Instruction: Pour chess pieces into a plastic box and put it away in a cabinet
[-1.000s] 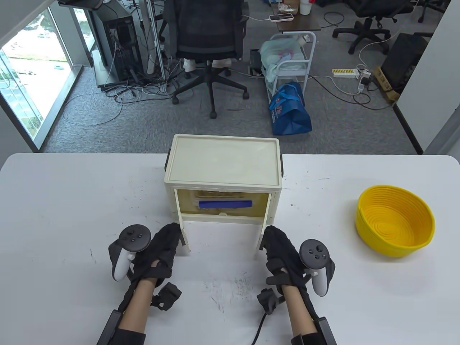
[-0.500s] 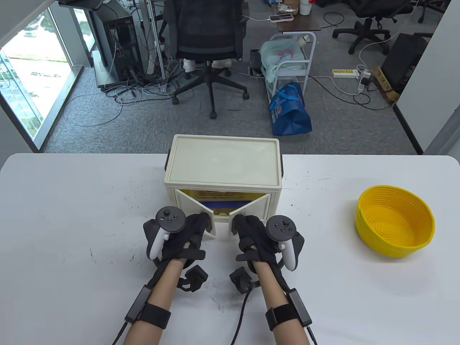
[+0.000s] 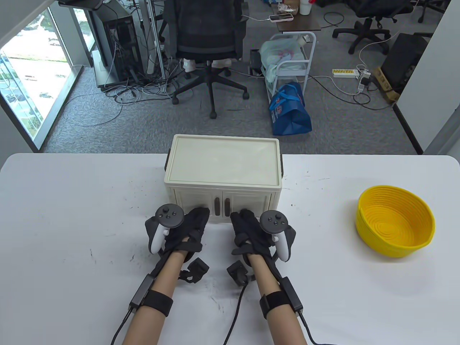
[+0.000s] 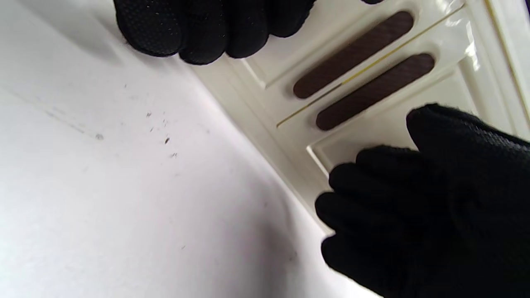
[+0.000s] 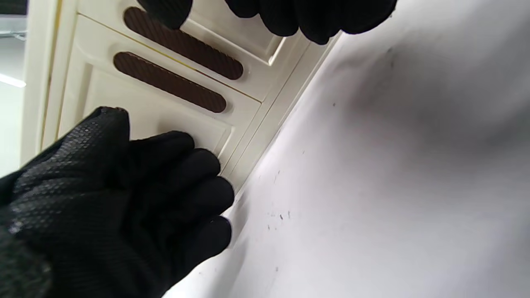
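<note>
The cream cabinet (image 3: pixel 222 161) stands at the middle of the white table with both front doors shut and its two brown handles (image 3: pixel 222 207) side by side. The plastic box with the chess pieces is hidden inside. My left hand (image 3: pixel 196 218) presses flat fingers on the left door, and my right hand (image 3: pixel 244 218) presses on the right door. In the left wrist view my left fingers (image 4: pixel 207 29) touch the door beside the handles (image 4: pixel 356 54). In the right wrist view my right fingers (image 5: pixel 298 12) do the same next to the handles (image 5: pixel 169 82). Neither hand holds anything.
An empty yellow woven basket (image 3: pixel 395 221) sits on the table (image 3: pixel 72 215) at the right. An office chair (image 3: pixel 206 39) and a trolley (image 3: pixel 287 61) stand on the floor beyond the table's far edge.
The two cabinet doors swung from wide open to fully shut. Both hands moved inward and forward with the doors and now press on them. The box inside is no longer visible.
</note>
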